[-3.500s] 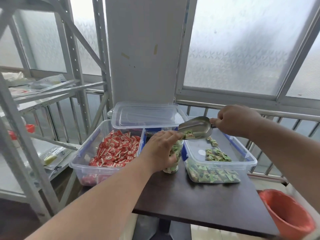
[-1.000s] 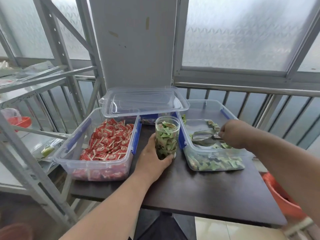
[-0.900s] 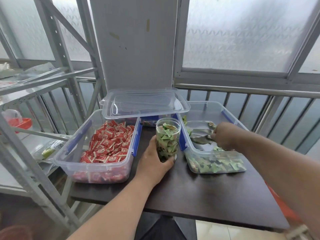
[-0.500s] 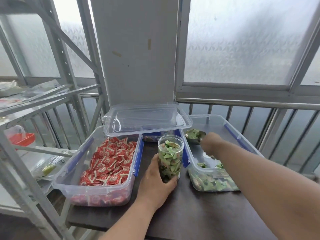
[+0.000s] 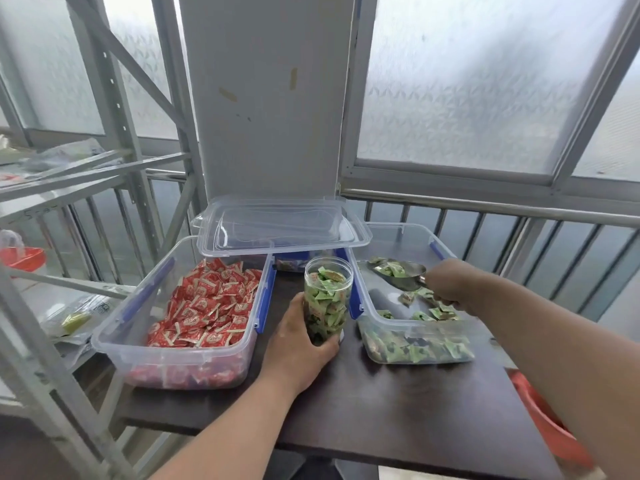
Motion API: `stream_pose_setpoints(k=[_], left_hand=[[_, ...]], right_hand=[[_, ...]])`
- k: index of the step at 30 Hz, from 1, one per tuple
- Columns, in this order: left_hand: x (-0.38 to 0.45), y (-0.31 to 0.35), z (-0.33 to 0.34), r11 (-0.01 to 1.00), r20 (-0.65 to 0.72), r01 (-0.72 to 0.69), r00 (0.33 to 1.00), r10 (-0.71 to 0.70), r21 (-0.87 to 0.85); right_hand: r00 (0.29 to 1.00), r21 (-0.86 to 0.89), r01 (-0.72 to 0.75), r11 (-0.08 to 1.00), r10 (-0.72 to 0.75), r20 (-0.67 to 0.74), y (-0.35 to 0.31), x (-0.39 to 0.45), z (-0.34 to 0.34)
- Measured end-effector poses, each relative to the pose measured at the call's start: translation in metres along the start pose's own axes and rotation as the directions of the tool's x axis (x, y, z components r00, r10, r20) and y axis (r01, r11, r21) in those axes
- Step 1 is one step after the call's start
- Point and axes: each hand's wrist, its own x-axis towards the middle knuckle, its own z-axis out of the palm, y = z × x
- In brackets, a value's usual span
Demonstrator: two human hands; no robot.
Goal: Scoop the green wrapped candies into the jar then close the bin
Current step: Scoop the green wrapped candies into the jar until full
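Observation:
A clear jar (image 5: 327, 299), nearly full of green wrapped candies, stands upright on the dark table (image 5: 398, 403). My left hand (image 5: 298, 344) grips its lower part. To its right is a clear bin (image 5: 412, 344) with blue clips, holding green candies (image 5: 420, 348) at its near end. My right hand (image 5: 450, 284) holds a metal scoop (image 5: 398, 271) by the handle over the bin's far half, level, with a few green candies in it. The clear lid (image 5: 280, 225) lies across the bins at the back.
A second clear bin (image 5: 180, 362) of red wrapped candies sits left of the jar. A grey metal shelf rack (image 5: 69, 188) stands at the left. Railing and frosted windows are behind. An orange bucket (image 5: 550, 434) is below the table's right edge.
My right hand dipped the scoop into the green candy bin, drew it through the candies and lifted it with a few on it. My left hand stayed on the jar.

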Motion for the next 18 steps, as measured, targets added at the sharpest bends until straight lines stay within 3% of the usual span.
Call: stream_pose_setpoints(k=[4,8,11,14,18], left_hand=[[-0.003,0.0,0.0,1.0,0.016,0.008,1.0,-0.008,-0.016],[-0.008,0.001,0.002,1.0,-0.014,0.025,1.0,-0.025,0.003],[-0.006,0.002,0.0,0.995,0.011,0.071,0.997,-0.071,-0.075],[-0.001,0.01,-0.013,0.982,0.036,0.1,0.995,-0.096,-0.159],[0.006,0.037,-0.038,0.996,-0.021,-0.075,0.997,0.074,-0.056]], right_hand=[[0.995,0.077,-0.073,0.994,0.078,-0.067,0.027,-0.024,-0.023],[0.994,0.072,0.089,0.993,-0.084,-0.074,0.033,-0.05,-0.044],[0.973,0.03,0.207,0.978,-0.203,-0.111,0.013,-0.076,-0.063],[0.932,-0.096,0.323,0.942,-0.334,-0.143,-0.018,-0.096,-0.071],[0.863,-0.434,0.388,0.813,-0.486,-0.138,-0.055,-0.11,-0.072]])
